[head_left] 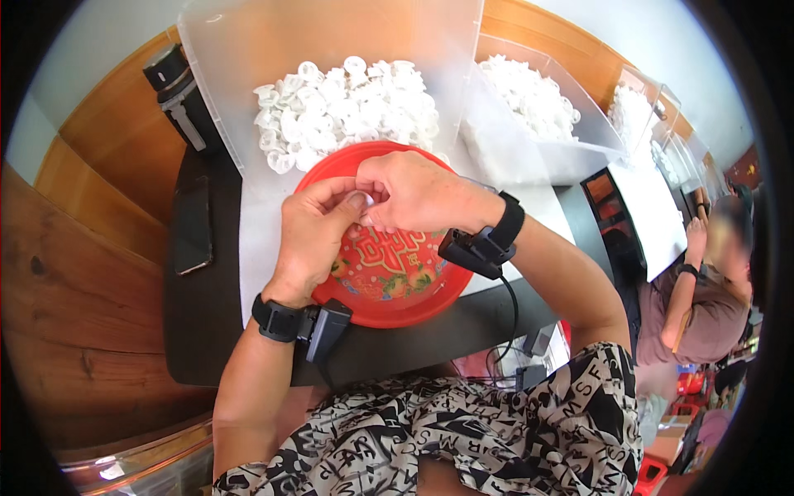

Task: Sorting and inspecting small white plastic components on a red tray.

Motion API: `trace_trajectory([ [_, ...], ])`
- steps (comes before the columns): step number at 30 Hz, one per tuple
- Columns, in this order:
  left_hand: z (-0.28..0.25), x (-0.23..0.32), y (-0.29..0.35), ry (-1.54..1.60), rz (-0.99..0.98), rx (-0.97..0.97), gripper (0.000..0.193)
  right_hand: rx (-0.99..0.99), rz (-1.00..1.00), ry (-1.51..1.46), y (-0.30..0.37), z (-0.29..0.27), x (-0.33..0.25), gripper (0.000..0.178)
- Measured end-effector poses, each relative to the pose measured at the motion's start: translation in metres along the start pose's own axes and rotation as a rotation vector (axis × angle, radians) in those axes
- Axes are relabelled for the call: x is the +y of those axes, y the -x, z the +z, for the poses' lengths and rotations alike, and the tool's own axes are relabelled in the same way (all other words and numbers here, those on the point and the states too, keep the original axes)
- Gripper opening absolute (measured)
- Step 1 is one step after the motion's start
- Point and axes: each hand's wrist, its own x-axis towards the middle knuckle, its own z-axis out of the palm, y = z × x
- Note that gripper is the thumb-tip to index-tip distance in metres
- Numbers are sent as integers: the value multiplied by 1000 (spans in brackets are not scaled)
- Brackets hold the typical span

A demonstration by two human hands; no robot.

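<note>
Nearest, left hand (313, 240) and right hand (418, 197) brought together over the red tray (389, 293), fingers (357, 201) of both pinched shut on a small pale piece (367, 204), mostly hidden between the fingertips. Held low above the tray, probably so a dropped piece lands in it. Tray parked on the dark table (207, 331), close to the body. Just beyond, a heap of white plastic parts (343, 107) in a clear bin (248, 50), within easy reach.
</note>
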Motion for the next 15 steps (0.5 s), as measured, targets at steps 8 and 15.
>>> trace_trajectory([
  [8, -8, -11, -5, 40, -7, -3, 16, -343, -139, 666, 51, -11, 2, 17],
  [15, -7, -13, -4, 111, -35, -12, 17, -376, -177, 804, 69, 1, -8, 16],
])
